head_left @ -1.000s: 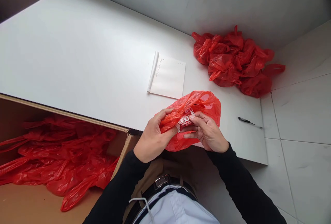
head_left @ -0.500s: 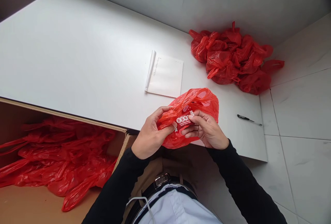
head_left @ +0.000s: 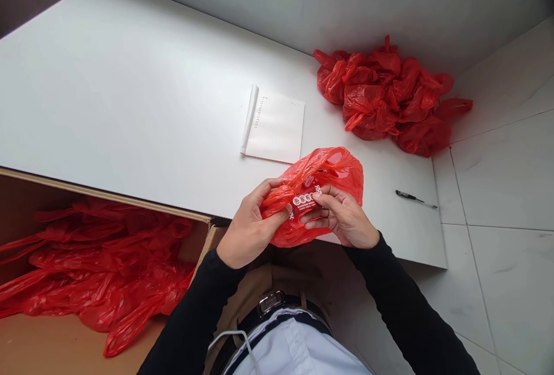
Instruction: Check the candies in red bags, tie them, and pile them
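Note:
Over the front edge of the table I hold a thin red plastic bag with its mouth gathered open. A small flat red packet with white printed characters lies at the bag's opening. My left hand is closed on the gathered plastic, its thumb at the packet's left end. My right hand pinches the packet's right end between thumb and fingers. What else the bag contains is hidden.
A white table bears an open notebook, a black pen and a heap of knotted red bags against the wall. Below at left, a cardboard box holds more red bags.
The whole view has shifted slightly. Both hands keep the same grip on the bag and packet, with no other visible movement.

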### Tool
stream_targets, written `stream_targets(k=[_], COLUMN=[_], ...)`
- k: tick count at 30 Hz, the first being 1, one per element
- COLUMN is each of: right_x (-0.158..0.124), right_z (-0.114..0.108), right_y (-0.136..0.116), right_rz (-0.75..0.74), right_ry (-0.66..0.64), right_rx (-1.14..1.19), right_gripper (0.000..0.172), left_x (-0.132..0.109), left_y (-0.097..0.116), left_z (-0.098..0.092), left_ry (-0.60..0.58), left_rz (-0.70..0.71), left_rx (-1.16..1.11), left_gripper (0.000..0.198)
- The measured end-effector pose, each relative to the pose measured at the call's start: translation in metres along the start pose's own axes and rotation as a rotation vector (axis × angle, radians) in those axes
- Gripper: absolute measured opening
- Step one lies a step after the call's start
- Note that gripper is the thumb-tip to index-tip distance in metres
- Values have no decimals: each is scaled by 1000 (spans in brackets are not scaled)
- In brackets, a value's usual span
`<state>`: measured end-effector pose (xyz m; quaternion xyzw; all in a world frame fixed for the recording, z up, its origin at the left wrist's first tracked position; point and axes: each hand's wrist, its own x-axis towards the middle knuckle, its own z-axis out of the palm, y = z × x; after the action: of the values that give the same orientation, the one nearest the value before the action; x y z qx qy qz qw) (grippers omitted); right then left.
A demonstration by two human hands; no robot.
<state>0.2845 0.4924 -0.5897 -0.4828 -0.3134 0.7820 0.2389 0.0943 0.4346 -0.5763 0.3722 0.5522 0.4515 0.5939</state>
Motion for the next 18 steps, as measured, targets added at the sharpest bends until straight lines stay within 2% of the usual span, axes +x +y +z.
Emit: stream_targets(k=[6, 18], right_x=[0, 3], right_z=[-1, -5], right_y=[-1, 7], right_rz=[5, -50], right_ry=[0, -54], right_rx=[-8, -60], right_gripper=[38, 31], left_x=[-1, -3], left_y=[-1, -4], left_z=[-2, -3], left_ry=[9, 1], left_rz=[5, 11], left_rx=[13, -6], left_gripper=[34, 35])
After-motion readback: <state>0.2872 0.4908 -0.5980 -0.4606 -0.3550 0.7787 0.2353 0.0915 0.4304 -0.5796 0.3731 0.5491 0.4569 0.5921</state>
